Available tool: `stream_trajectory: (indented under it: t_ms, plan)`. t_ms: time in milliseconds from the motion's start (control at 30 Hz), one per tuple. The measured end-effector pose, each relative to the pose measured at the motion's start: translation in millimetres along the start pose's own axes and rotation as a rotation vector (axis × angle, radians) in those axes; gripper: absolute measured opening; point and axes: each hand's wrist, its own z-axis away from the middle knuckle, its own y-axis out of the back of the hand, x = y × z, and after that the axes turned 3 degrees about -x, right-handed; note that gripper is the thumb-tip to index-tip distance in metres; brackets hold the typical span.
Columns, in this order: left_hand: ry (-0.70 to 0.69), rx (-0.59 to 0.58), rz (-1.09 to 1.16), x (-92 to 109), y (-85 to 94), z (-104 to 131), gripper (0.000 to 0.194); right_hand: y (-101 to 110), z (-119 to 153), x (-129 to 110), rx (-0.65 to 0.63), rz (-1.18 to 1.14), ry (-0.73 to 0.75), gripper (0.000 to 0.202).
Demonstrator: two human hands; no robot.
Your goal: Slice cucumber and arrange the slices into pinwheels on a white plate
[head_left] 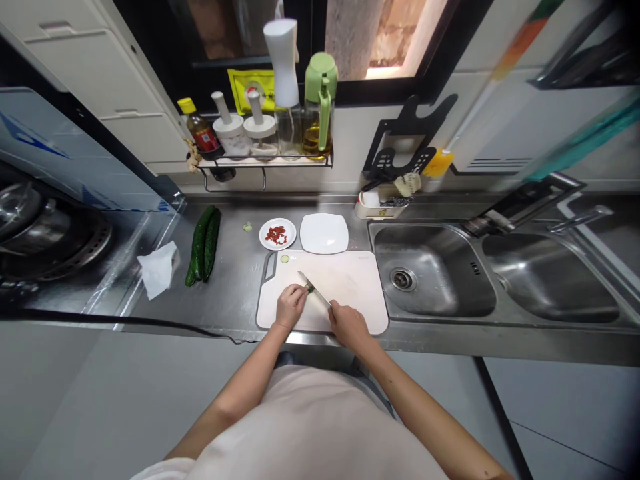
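on the steel counter (pixel 235 287), near its front edge, a pale cutting board (pixel 355 287) is crossed by two forearms, and above it a knife (pixel 318 291) is held by the right hand (pixel 349 325). the knife's long axis is set on a diagonal: its handle end is kept near the body and to the right, and its tip is pointed away and to the left. the right fingers are curled around the handle, pressed together. a small green piece (pixel 310 289) is pinched at the left hand's (pixel 291 305) fingertips, just beside the blade; whether it is touched by the edge cannot be told, nor can its own long axis be made out. by the board's far left corner a pale green slice (pixel 285 259) is laid flat. beyond the board, red bits (pixel 276 235) are gathered on a small white plate (pixel 263 237), and a squarish white plate (pixel 324 233) is placed just to its right. well to the left, two dark cucumbers (pixel 204 245) are laid side by side, their long axes pointed away from the body and slightly rightward.
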Motion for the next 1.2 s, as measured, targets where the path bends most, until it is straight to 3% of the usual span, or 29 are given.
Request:
stream_trajectory:
  t_ms: [1000, 1200]
  plan:
    - [0.01, -0.017, 0.007, -2.4, -2.5, -0.4, 0.019, -5.3, 8.0, 4.8, -0.102, 0.013, -0.014, 0.022]
    - [0.014, -0.03, 0.022, -1.1, -2.1, -1.0, 0.02, -5.6, 3.0, 5.3, -0.068, -0.004, 0.018, 0.025]
